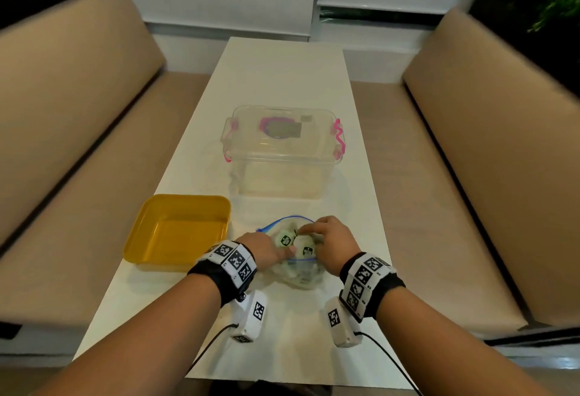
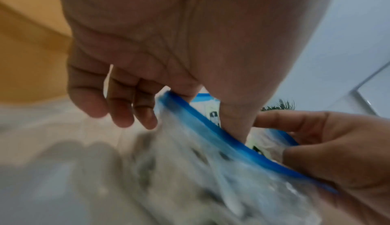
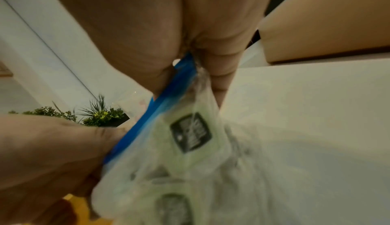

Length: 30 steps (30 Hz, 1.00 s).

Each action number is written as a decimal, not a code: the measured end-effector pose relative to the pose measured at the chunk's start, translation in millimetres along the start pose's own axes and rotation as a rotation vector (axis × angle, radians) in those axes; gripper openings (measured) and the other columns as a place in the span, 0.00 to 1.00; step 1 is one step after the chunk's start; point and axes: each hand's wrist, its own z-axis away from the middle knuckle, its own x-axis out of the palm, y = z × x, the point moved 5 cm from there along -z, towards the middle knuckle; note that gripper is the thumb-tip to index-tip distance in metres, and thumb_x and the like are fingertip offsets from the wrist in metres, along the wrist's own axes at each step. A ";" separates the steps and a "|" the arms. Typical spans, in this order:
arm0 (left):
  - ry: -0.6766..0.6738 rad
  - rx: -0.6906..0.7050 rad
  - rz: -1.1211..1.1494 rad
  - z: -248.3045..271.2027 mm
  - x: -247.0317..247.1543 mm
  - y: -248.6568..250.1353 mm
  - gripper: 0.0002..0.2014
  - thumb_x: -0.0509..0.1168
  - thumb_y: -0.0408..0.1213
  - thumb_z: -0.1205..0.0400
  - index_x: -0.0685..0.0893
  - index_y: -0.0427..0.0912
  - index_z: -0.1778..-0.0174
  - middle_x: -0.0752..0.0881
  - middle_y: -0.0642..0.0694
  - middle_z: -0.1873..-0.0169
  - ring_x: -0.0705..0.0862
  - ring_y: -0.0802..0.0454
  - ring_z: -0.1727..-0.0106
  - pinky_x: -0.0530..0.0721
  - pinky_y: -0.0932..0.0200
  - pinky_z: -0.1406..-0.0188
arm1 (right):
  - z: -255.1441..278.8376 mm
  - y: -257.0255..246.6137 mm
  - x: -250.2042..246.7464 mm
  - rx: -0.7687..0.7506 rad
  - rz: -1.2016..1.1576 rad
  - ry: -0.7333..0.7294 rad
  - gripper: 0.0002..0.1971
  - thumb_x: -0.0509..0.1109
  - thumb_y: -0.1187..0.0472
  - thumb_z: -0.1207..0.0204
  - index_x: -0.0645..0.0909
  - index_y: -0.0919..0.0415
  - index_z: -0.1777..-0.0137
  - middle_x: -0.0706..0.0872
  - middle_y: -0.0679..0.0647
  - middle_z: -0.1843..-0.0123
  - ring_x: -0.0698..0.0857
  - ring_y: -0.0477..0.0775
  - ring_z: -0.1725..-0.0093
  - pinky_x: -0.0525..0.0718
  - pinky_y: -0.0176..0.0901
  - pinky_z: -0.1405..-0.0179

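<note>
Looks to me like the step here is pulling the mouth of the zip bag (image 1: 301, 273) open so the packets (image 1: 285, 240) inside can come out.

The left hand (image 1: 266, 249) pinches the near side of the blue zip strip (image 2: 211, 128), thumb dipped inside the mouth and the other fingers curled outside. The right hand (image 1: 335, 239) clamps the same strip further along, thumb and fingers squeezed on it. The bag sits on the table (image 1: 282, 82) right under both grips, with the packets bunched just below the strip.

My tip: pull the two pinches apart sideways, not up, or the whole floppy thing lifts and the packets slide around. Hold the stiff strip, not the film.

Materials: the film is thin, clear and crinkly, and the strip is a firmer ridge. The packets look soft and pillowy, pale green-white with black square labels. Left of the left-hand grip is a glossy yellow tray (image 1: 188, 199) with rounded corners. Beyond both grips stands a rigid clear box (image 1: 282, 157) with pink latches.
</note>
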 end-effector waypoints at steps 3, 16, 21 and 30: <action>0.039 -0.109 -0.242 -2.6 -3.0 -15.0 0.38 0.39 0.67 0.16 0.83 0.42 0.36 0.79 0.35 0.37 0.70 0.38 0.29 0.69 0.44 0.32 | -2.1 10.1 -10.4 -0.001 -0.036 0.124 0.21 0.61 0.77 0.26 0.89 0.56 0.44 0.77 0.51 0.42 0.81 0.54 0.40 0.76 0.34 0.42; 0.220 0.188 0.164 6.5 1.5 13.6 0.52 0.78 0.35 0.32 0.54 0.44 0.17 0.77 0.41 0.32 0.81 0.41 0.36 0.83 0.48 0.39 | 16.2 10.6 -0.4 -0.007 0.021 -0.051 0.35 0.62 0.75 0.27 0.68 0.50 0.21 0.74 0.58 0.30 0.77 0.59 0.32 0.75 0.37 0.36; 0.169 0.094 0.305 8.7 0.4 0.6 0.49 0.78 0.35 0.30 0.56 0.45 0.17 0.80 0.44 0.36 0.83 0.44 0.39 0.83 0.53 0.40 | 21.3 15.5 -2.9 -0.024 -0.066 -0.013 0.31 0.61 0.76 0.27 0.77 0.52 0.26 0.79 0.56 0.34 0.80 0.55 0.39 0.76 0.38 0.39; 0.132 -0.008 0.057 8.5 19.0 -16.9 0.34 0.73 0.47 0.24 0.68 0.60 0.22 0.68 0.42 0.29 0.79 0.42 0.36 0.82 0.52 0.38 | 17.3 22.2 20.8 0.065 0.153 -0.163 0.30 0.60 0.67 0.20 0.63 0.50 0.17 0.76 0.63 0.32 0.78 0.63 0.33 0.77 0.48 0.33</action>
